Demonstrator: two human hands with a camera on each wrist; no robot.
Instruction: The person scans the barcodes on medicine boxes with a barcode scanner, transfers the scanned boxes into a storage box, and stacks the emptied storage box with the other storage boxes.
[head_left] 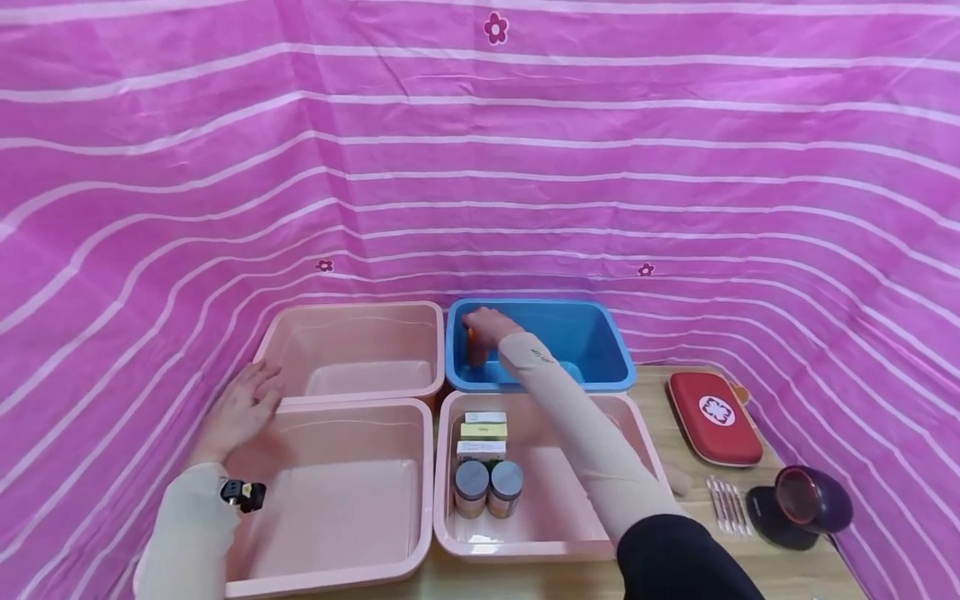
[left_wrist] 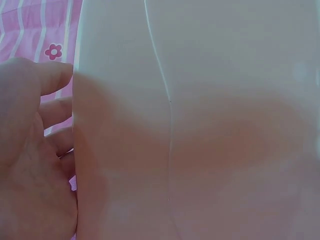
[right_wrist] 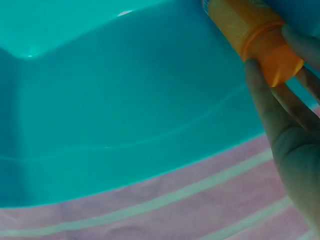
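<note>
My right hand [head_left: 487, 323] reaches into the back-right blue bin [head_left: 615, 350] and grips a small orange bottle [head_left: 472, 342] low against the bin's left wall. In the right wrist view the orange bottle [right_wrist: 245, 25] shows its orange cap, with the fingers [right_wrist: 270, 100] curled round it above the blue bin's floor [right_wrist: 125, 110]. My left hand [head_left: 240, 408] rests flat with spread fingers on the far left corner of the front-left pink bin [head_left: 337, 500]. In the left wrist view the left hand [left_wrist: 35, 150] lies against that pink bin's outer wall [left_wrist: 200, 125].
A second pink bin [head_left: 360, 350] stands back left. The front-right pink bin [head_left: 540, 517] holds three small boxes [head_left: 483, 433] and two round jars [head_left: 487, 487]. On the table's right lie a red first-aid pouch [head_left: 714, 417], cotton swabs [head_left: 727, 504] and a dark round device [head_left: 802, 504]. Pink striped cloth surrounds everything.
</note>
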